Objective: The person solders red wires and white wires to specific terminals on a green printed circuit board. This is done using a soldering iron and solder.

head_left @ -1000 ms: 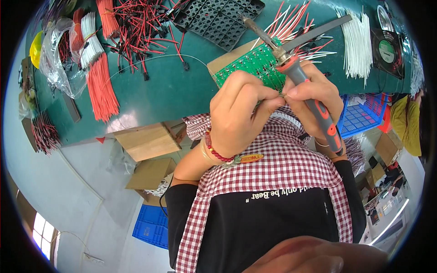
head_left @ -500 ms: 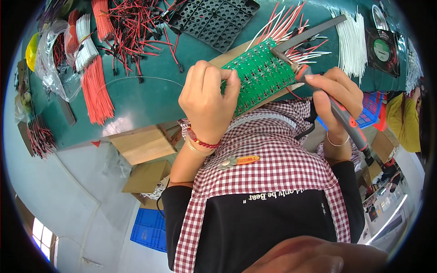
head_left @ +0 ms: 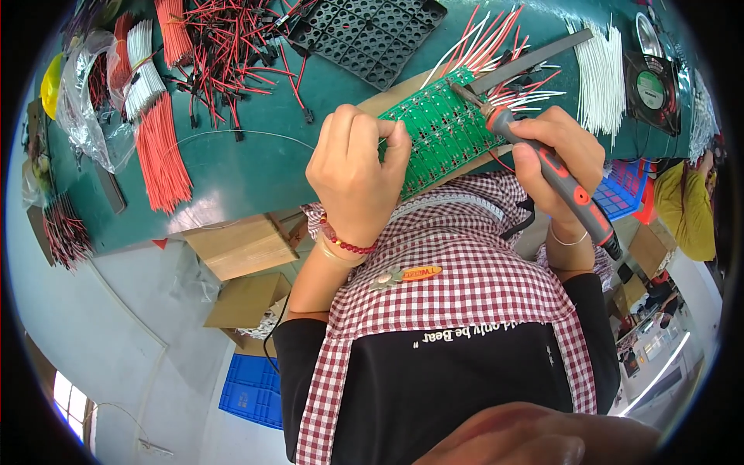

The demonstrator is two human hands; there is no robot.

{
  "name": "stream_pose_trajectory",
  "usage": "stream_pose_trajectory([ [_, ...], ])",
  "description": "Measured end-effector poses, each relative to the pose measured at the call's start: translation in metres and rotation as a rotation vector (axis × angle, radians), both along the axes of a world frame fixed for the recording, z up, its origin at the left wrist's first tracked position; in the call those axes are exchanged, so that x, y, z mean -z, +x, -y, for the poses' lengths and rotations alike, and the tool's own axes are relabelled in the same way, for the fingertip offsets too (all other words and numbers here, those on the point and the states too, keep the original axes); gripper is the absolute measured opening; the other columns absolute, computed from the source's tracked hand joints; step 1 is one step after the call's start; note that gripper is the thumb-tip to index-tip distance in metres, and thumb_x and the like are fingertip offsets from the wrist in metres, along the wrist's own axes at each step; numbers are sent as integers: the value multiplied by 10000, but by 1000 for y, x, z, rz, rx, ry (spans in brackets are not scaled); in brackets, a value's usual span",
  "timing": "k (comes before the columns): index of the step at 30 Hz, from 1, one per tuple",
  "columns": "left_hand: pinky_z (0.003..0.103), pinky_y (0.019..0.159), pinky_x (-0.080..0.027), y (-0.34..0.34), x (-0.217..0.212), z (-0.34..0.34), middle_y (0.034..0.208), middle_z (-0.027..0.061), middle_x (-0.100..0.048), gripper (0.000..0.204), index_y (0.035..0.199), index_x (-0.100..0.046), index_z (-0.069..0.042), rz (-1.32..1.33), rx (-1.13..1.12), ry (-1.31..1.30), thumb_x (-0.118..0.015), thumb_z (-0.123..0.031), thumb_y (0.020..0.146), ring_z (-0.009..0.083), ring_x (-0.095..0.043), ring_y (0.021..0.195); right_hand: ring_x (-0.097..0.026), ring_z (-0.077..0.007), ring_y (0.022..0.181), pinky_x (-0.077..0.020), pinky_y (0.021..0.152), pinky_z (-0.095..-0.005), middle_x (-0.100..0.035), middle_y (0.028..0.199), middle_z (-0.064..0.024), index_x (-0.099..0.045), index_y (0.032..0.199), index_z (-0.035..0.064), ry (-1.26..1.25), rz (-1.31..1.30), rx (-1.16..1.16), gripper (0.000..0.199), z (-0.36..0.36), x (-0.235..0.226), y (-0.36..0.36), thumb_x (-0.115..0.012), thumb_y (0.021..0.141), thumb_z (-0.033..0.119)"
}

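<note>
A green circuit board panel (head_left: 442, 128) lies near the table's front edge, with small parts in rows on it. My right hand (head_left: 562, 155) grips a grey-and-red soldering iron (head_left: 559, 172), its metal tip angled over the board's upper right part. Whether the tip touches the board I cannot tell. At the board's left side my left hand (head_left: 353, 170) is closed in a pinch. A thin solder wire (head_left: 248, 133) runs from the left into that hand; the fingers hide its end. A flat metal bar (head_left: 535, 60) lies across the board's far right corner, over red and white wires (head_left: 484, 43).
Behind the board sits a black grid tray (head_left: 368, 39). Heaped red-and-black connector leads (head_left: 240, 46), red wire bundles (head_left: 163, 155) and a plastic bag (head_left: 93, 116) occupy the left. White wires (head_left: 599, 81) and a small black fan (head_left: 651, 89) stand at the right.
The soldering iron and my right hand have shifted slightly left and up along the board, the iron's tip with them. My left hand has hardly moved.
</note>
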State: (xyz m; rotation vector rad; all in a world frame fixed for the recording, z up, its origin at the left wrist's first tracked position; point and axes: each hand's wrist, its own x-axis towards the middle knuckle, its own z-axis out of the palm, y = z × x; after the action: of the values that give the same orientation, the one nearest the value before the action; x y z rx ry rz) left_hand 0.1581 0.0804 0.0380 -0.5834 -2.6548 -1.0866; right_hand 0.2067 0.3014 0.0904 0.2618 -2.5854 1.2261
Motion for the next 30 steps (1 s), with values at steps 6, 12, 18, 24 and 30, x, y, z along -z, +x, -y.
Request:
stream_pose_trajectory([
  [6,358,516,-431,0,0,-2,728,64,-492,225,722,-524,-68,2,6,-9,-737,-15,676,239,-543,653,-563,-208,554,-432,507,-294,-581,667,-96,-677,877,-2,-8,65,20,223,-2,-7,-3,-678,657,-41],
  [12,334,509,-416,2,0,-3,702,60,-494,224,716,-519,-55,20,17,15,-732,7,689,213,-519,610,-555,-201,547,-422,499,-292,-569,658,-93,-683,863,2,21,73,-26,211,-3,-13,-3,-678,655,-30],
  [18,310,509,-410,1,-2,-1,684,60,-498,225,714,-515,-39,-4,-15,31,-730,25,705,190,-502,575,-538,-165,585,-405,530,-270,-583,692,-88,-671,885,-17,-49,33,15,204,-19,-16,-1,-685,682,4],
  [24,333,516,-422,2,-3,-7,708,62,-498,224,720,-524,-52,26,12,30,-741,-3,695,212,-526,615,-516,-81,795,-385,700,-225,-602,920,-11,-658,965,20,-300,331,-25,237,-85,-7,-41,-689,799,186],
  [30,354,523,-433,1,-3,-11,727,65,-494,231,724,-528,-67,35,16,28,-751,-25,679,235,-545,652,-402,-80,709,-271,592,-224,-514,840,-26,-631,925,20,-403,569,-214,259,-103,9,-66,-699,828,251],
])
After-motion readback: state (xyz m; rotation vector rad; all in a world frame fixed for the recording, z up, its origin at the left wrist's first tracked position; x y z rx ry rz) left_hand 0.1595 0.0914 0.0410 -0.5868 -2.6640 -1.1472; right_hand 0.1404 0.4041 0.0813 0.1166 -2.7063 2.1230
